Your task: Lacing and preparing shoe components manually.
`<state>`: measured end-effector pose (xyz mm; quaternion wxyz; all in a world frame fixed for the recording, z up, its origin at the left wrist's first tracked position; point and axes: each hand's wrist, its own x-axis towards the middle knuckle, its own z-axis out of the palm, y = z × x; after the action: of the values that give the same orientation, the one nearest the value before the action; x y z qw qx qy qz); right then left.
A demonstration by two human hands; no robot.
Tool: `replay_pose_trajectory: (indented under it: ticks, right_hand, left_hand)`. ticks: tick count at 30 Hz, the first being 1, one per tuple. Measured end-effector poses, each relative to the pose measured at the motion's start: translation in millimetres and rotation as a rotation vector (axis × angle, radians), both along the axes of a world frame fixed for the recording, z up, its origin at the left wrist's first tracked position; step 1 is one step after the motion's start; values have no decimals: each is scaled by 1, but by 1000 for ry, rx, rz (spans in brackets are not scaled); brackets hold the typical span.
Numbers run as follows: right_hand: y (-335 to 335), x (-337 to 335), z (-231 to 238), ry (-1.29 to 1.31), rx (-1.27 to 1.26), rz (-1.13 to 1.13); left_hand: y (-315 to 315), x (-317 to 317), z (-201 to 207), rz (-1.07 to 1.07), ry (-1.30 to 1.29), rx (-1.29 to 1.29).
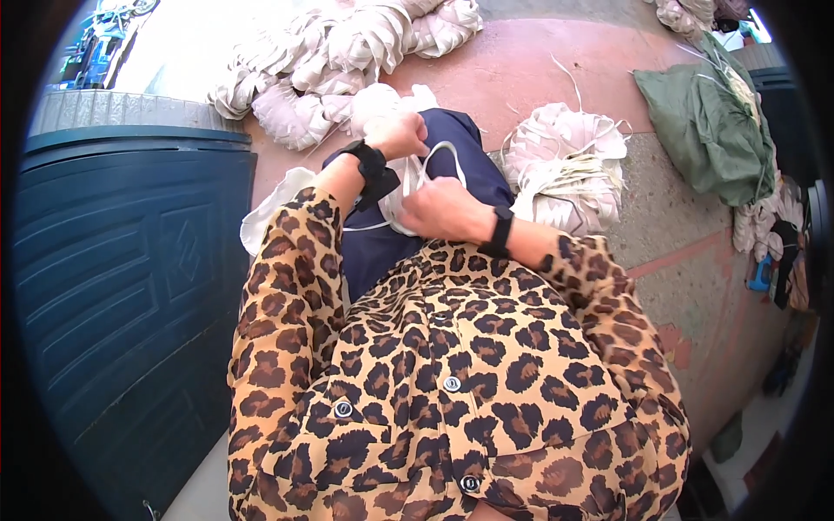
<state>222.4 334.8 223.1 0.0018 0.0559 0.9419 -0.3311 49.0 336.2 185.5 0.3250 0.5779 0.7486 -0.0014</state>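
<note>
Over my lap, dark navy cloth (478, 165) covers my legs. My left hand (397, 136) is closed in a pinch on a white fabric strip (448, 146), above my right hand. Lower and closer to me, my right hand (443, 210) is closed around part of the same strip, which arcs up in a loop between the two hands. Beneath them lies white fabric (393, 207), mostly hidden by my hands. A thin white strip runs left across the navy cloth toward a pale cloth edge (274, 213). Fingertips are partly hidden.
Bundled white strips (321, 61) are heaped ahead on the reddish floor (512, 56). A round tied bundle (569, 161) sits to my right. Farther right is a green sack (708, 122). A dark blue panelled door (130, 278) stands close on my left.
</note>
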Motion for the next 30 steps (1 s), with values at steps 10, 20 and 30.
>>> replay_pose_trajectory:
  ticks: [10, 20, 30]
  right_hand:
    - [84, 48, -9, -54, -161, -440]
    - [0, -10, -38, -37, -147, -106]
    - [-12, -45, -57, 72, -37, -380]
  left_hand:
    - [-49, -29, 16, -14, 91, 178]
    - [-102, -6, 44, -491, 520, 435]
    - [-136, -10, 20, 845, -592, 256]
